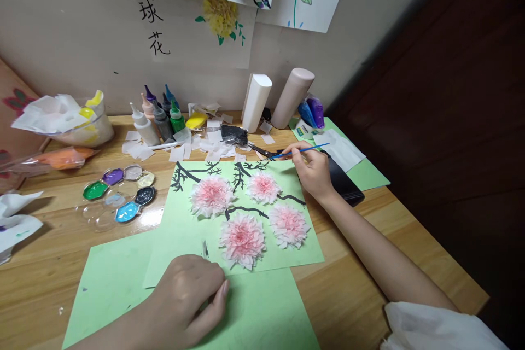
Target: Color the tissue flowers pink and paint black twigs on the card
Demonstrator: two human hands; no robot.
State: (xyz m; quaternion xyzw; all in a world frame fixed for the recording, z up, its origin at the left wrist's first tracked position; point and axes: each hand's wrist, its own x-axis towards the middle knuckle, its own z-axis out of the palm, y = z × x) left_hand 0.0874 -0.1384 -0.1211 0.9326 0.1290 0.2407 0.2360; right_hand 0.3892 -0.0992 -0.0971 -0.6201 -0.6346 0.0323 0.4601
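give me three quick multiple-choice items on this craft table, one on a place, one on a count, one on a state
1. Where does the paint palette lie?
A. left of the green sheet
B. on the black case
C. under the flowers

2. How many pink paper flowers are on the green sheet?
A. two
B. four
C. six

3. What is the right hand doing?
A. lying flat
B. holding a blue brush
C. gripping a bottle

Key: A, it lies on wood left of the sheet; B, four blooms show; B, fingers pinch the brush while the left hand presses the sheet.

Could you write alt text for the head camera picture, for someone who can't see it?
A right hand holds a thin blue paintbrush at black branches on a green sheet bearing four pink paper flowers; the left hand presses the sheet's lower edge. A paint palette lies left.
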